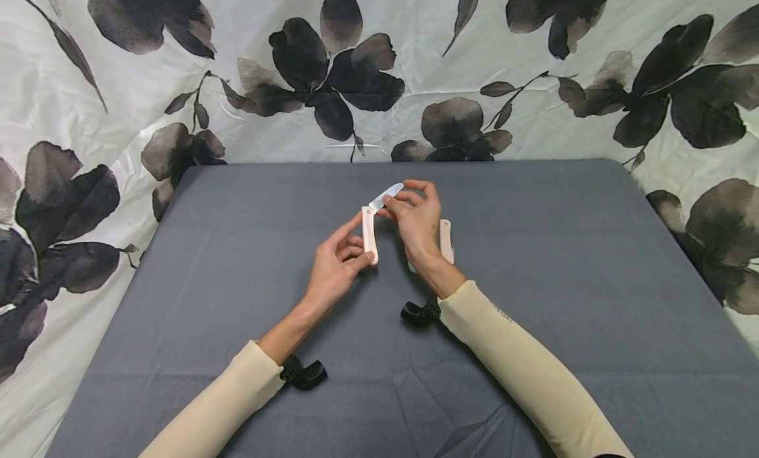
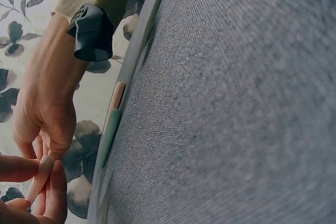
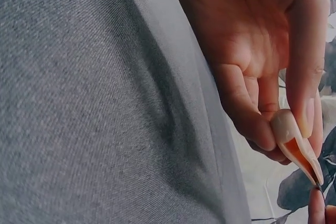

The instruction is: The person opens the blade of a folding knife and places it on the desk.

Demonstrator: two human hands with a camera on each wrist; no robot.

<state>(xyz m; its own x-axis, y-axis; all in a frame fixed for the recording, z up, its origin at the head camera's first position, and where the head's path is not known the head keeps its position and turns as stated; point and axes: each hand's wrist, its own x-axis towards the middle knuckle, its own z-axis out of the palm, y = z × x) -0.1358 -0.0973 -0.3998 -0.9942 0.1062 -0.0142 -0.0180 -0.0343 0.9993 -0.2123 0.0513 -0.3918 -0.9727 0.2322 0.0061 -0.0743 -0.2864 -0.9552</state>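
A folding knife (image 1: 369, 237) with a pale pink handle is held above the table, its pale blade (image 1: 387, 198) swung out at an angle. My left hand (image 1: 335, 268) grips the handle between thumb and fingers. The blade is pinched by my right hand (image 1: 418, 226). In the right wrist view the handle (image 3: 286, 125) shows an orange inner slot, and my right fingers (image 3: 316, 208) touch the dark blade edge. The left wrist view has my left fingers (image 2: 56, 195) around the handle end (image 2: 43, 171), with the right hand (image 2: 47, 93) beyond.
On the grey cloth-covered table (image 1: 534, 234) lies another pale pink handle (image 1: 446, 237), partly behind the right wrist. A light green piece (image 2: 109, 139) lies beside it. Black wrist cameras (image 1: 305, 373) hang beneath both forearms. A floral sheet (image 1: 249, 135) stands behind the table.
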